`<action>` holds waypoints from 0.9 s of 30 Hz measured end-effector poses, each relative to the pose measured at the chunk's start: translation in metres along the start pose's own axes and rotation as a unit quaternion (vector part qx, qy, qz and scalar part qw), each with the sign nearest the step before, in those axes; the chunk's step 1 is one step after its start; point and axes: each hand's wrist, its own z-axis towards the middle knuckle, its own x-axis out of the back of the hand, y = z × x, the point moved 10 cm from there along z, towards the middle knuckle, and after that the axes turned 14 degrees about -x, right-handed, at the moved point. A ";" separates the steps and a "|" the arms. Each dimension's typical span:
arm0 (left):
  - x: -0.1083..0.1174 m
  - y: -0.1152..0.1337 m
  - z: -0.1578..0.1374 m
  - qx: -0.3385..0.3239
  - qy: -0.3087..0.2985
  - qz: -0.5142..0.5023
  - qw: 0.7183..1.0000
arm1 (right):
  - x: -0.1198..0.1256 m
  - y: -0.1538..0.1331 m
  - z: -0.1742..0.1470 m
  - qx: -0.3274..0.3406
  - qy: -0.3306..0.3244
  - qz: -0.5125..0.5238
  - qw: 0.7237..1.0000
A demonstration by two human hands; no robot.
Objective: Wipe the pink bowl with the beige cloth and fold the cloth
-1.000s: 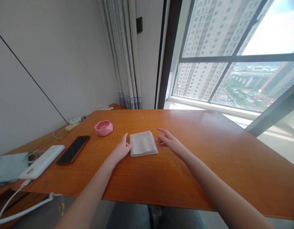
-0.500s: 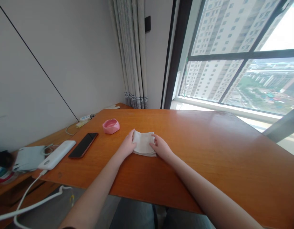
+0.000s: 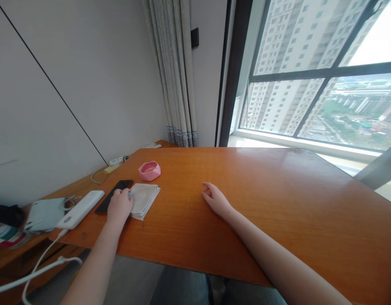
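Note:
My left hand (image 3: 119, 206) grips the left edge of a folded off-white cloth (image 3: 144, 198), fingers closed on it. The layers of the fold show along the cloth's right and lower edges. Partly behind that hand, a dark phone (image 3: 104, 205) lies on the table, its near right part covered. Over the middle of the table, my right hand (image 3: 216, 199) holds nothing, its thumb and fingers apart. A pink faceted bowl (image 3: 150, 171) stands just beyond the cloth.
The wooden table (image 3: 278, 203) runs to the window. A white power bank (image 3: 81, 209) with a cable lies left of the phone. A power strip (image 3: 117, 161) and a pale grey pouch-like item (image 3: 45, 215) lie along the wall.
The folded cloth has moved left with my left hand, from the table's middle to beside the phone. My right hand has let go of it and stays near its former spot.

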 end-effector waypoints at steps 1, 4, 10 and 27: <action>0.000 0.000 -0.002 0.006 -0.004 0.011 1.000 | -0.001 0.000 0.000 -0.001 -0.002 0.004 1.000; 0.010 0.006 -0.002 0.019 0.000 0.048 0.999 | 0.001 0.001 0.002 0.000 -0.001 0.031 1.000; 0.040 0.118 0.031 -0.168 0.044 -0.078 0.982 | 0.030 0.008 0.018 0.002 0.052 0.106 0.993; -0.024 0.379 0.059 -0.297 -0.070 -0.310 0.901 | 0.060 0.050 0.050 -0.040 0.157 0.126 0.979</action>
